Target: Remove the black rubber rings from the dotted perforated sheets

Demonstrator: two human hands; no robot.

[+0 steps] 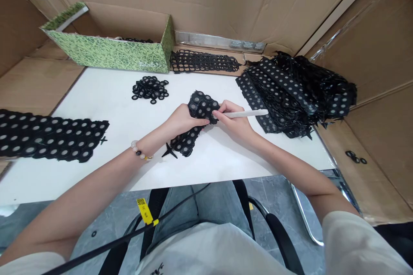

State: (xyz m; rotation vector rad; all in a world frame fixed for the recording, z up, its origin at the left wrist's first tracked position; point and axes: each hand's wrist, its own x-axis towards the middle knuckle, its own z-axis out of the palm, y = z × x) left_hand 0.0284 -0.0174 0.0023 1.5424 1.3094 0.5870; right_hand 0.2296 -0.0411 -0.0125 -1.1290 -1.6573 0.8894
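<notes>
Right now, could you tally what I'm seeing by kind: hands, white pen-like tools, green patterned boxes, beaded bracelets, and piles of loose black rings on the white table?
Hands: 2, the left hand and the right hand
White pen-like tool: 1
Green patterned box: 1
Beaded bracelet: 1
Pile of loose black rings: 1
Total: 6

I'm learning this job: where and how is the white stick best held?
Probably pinch the white stick near its left end, coming from the near right, as the right hand does. It is slim and straight, its other end sticking out to the right, while the left end points at the black piece in the left hand.
</notes>
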